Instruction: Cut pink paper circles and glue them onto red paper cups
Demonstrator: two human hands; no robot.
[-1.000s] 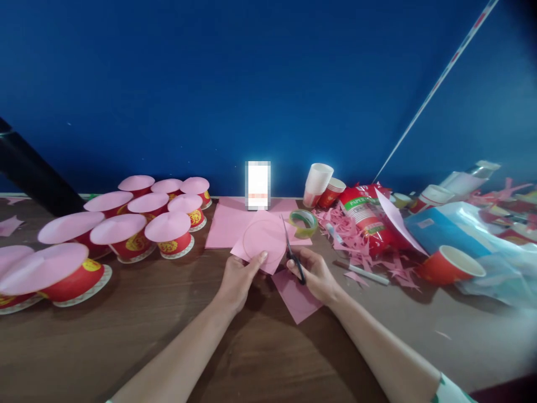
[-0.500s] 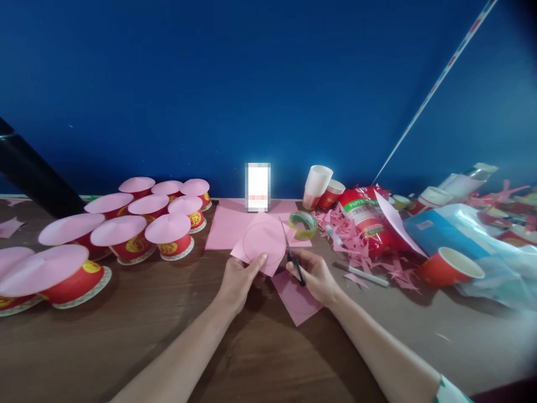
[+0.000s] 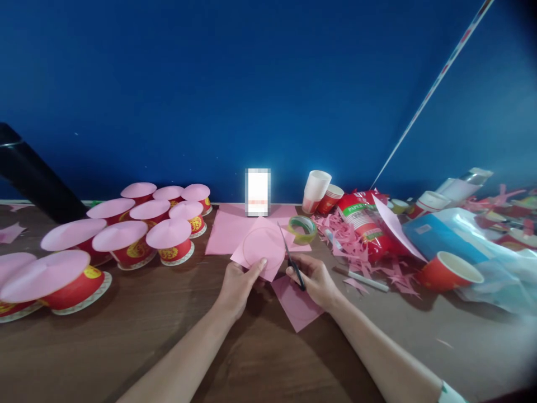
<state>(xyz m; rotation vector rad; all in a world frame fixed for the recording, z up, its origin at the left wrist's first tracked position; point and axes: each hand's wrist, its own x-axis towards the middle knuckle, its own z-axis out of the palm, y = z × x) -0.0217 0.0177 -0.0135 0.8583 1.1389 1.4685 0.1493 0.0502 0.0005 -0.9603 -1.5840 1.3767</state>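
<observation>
My left hand (image 3: 238, 282) pinches the near edge of a pink paper piece (image 3: 260, 246) that has a circle drawn on it, thumb on top. My right hand (image 3: 315, 278) grips black-handled scissors (image 3: 290, 257), whose blades point up and away along the right side of the paper. Both hands hover just above a brown wooden table (image 3: 126, 330). A loose pink offcut (image 3: 297, 305) lies under my right wrist. Larger pink sheets (image 3: 229, 230) lie flat behind the held piece.
Several upturned red paper cups topped with pink discs (image 3: 171, 239) crowd the left side. A tape roll (image 3: 302, 229), stacked cups (image 3: 316, 190), a red cup packet (image 3: 361, 221), pink scraps (image 3: 356, 246), a pen (image 3: 364, 279), a tipped red cup (image 3: 448, 270) and plastic bags (image 3: 482, 252) lie at the right.
The view has tilted up slightly, so everything sits a little lower in frame. The scissors have shifted a bit along the paper's right edge; both hands keep their grips.
</observation>
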